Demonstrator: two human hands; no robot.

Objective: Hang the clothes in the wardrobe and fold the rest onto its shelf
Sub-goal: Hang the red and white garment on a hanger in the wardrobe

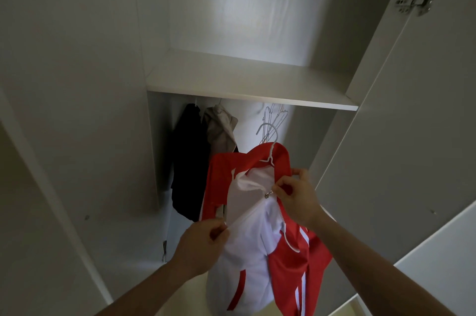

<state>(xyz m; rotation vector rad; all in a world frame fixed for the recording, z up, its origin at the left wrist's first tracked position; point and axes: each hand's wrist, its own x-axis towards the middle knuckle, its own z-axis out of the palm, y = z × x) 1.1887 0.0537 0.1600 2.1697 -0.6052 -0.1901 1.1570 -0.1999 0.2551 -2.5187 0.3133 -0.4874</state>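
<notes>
Both hands are busy, left hand pinching the floppy, slippery red-and-white jacket hem at 7 o'clock, right hand pinching its zipper pull, so I'd grab the collar.

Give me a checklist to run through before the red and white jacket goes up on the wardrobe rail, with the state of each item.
1. Hanger inside jacket: white hanger sits in the collar of the red and white jacket, hook free above it. Ok.
2. Zip closed: slider is partway up, top open. Not ok.
3. Grip: right hand pinches the fabric at the slider, left hand holds the zip line lower down. Ok.
4. Free space on rail: gap between the grey garment and the empty hangers. Ok.
5. Rail itself: hidden behind the shelf. Cannot tell.
</notes>
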